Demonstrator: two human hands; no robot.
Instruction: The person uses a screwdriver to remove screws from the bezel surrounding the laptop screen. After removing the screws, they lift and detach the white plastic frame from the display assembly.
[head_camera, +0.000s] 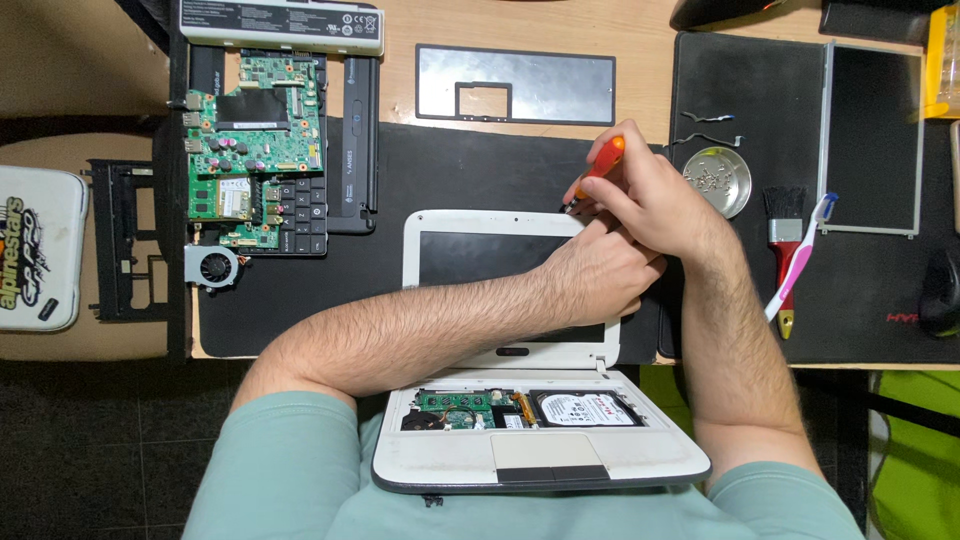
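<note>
Head view, looking down at the bench. Right hand (650, 195) closed round an orange-handled screwdriver (598, 170), tip down at the top-right corner of the white laptop's lid (420, 235). Left hand (595, 275) lies flat on the lid's right side, just below the tip, fingers curled loosely, holding nothing; it steadies the panel. The forearms cross over the screen.

All places given rel. to the white laptop: its base (540, 455) rests on the person's lap, keyboard deck removed, w/ a hard drive (585, 408) and a green memory board (455, 405) exposed. Right of the lid: a round metal dish of screws (717, 180), then a red-handled brush (785, 240) and a pink-and-white toothbrush (800, 260); further right a bare display panel (870, 135). Above the lid: a grey keyboard bezel (515, 85). Left of the lid: a green mainboard (255, 145) lying on a black keyboard, w/ a small fan (212, 267) at its lower edge; a black plastic frame (125, 240) further left.

Step in hand, as judged: working a fastener or the bezel edge at the lid's top-right corner; whether the tip sits in a screw head cannot be told, as the fingers hide it. Next move calls for the tip kept square, light downward pressure, and the lid held steady by the left hand.
</note>
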